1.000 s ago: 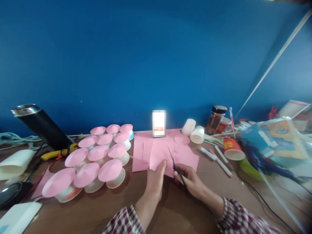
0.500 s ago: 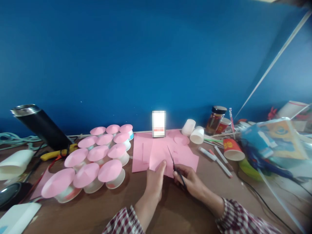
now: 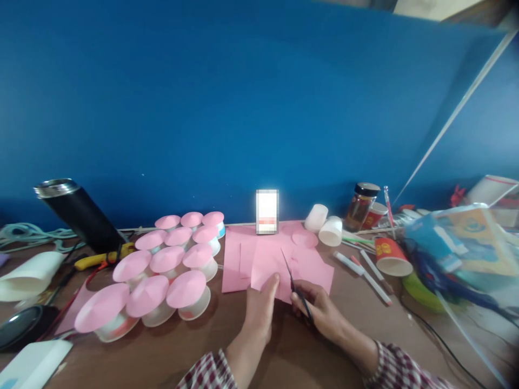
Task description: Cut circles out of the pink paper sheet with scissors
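Observation:
My left hand grips the lower edge of a pink paper sheet, its thumb on top. Black scissors are in my right hand, their blades pointing up and away over the right part of the sheet. More pink paper lies flat beneath and around the held sheet. A pink paper disc rests at the back right of it. Behind the paper, a bright blurred-out upright object stands near the wall.
Several cups topped with pink cones stand at left, near a black flask and yellow-handled tool. White cups, markers, a jar, a red cup and a plastic bag are at right.
The whole view has shifted slightly, with things lower and a little to the right. My hands keep hold of the paper and the scissors.

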A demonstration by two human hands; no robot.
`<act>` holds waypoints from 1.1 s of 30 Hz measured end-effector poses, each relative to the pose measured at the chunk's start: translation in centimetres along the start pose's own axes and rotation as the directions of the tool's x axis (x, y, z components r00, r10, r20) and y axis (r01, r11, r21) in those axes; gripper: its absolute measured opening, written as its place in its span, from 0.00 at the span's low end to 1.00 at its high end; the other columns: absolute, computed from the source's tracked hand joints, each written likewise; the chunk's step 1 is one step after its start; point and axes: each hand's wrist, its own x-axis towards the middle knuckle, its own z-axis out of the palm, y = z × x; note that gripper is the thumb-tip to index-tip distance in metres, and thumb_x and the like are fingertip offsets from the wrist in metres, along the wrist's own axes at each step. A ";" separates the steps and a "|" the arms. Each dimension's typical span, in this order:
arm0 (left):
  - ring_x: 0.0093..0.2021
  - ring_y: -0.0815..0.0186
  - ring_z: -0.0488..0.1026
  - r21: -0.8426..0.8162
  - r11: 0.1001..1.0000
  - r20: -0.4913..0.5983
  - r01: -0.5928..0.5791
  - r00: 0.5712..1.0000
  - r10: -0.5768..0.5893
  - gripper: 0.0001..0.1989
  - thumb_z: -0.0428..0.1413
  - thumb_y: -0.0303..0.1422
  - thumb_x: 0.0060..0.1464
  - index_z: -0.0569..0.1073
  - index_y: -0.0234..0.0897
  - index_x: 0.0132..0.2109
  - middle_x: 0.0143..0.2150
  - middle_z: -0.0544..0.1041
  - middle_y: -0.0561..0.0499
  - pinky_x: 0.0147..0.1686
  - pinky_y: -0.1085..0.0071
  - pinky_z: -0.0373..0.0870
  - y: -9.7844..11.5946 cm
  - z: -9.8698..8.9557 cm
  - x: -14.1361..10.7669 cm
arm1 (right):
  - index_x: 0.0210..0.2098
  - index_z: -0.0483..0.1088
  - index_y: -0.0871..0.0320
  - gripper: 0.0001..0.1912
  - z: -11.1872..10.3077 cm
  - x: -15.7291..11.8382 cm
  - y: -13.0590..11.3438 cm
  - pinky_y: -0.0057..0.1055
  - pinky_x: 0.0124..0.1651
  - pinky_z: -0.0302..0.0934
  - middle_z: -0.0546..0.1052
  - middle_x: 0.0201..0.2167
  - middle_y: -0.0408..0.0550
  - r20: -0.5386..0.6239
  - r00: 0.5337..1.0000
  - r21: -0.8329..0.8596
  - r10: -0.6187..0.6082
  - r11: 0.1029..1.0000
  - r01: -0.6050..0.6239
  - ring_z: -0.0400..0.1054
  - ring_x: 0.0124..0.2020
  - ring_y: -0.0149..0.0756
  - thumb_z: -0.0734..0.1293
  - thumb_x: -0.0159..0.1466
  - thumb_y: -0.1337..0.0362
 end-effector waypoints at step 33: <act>0.40 0.54 0.76 0.007 1.000 0.024 -0.004 1.000 0.004 0.24 0.66 0.40 0.39 0.75 0.27 0.42 0.36 0.79 0.38 0.42 0.61 0.72 -0.4 -0.2 0.3 | 0.24 0.64 0.60 0.19 -0.3 0.2 -0.1 0.24 0.23 0.48 0.63 0.18 0.39 -0.013 0.999 -0.091 -0.041 0.995 0.040 0.54 0.21 0.27 0.68 0.57 0.51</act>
